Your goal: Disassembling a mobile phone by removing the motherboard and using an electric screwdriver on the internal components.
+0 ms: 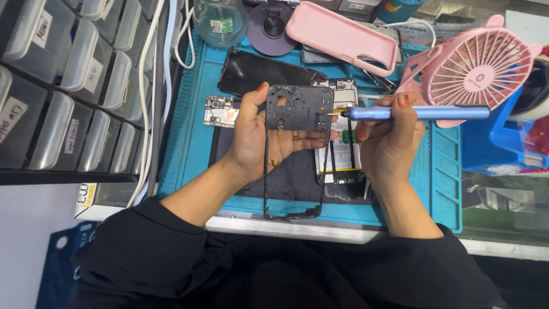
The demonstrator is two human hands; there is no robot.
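The dark grey plastic phone mid-frame (297, 154), a thin open rectangle with a solid perforated upper section, was held upright above the blue silicone work mat (189, 143), roughly at its centre. The left hand (260, 140) gripped the frame at its upper part, thumb on the left edge and fingers curled behind and across the opening; a ring showed on one finger. The right hand (389, 140) was closed around a slim light-blue metal pen-shaped screwdriver (417, 113), held nearly level, its tip touching the upper right corner of the frame.

Directly under the frame lay an opened phone body (343, 166) with a white-labelled battery and exposed boards. A small green-and-silver circuit board (220, 110) lay on the mat just left of the left hand. A black glass phone panel (257, 71) lay beyond the hands. Further back sat a pink soft phone case (343, 37), a purple round disc-shaped stand (271, 28) and a clear glass flask-shaped bottle (220, 20). A pink plastic desk fan (477, 68) stood at the right, near the screwdriver's rear end. Rows of clear plastic labelled drawer bins (68, 80) filled the left side, with white cables (151, 86) hanging beside them. Both forearms emerged from black sleeves (171, 257).
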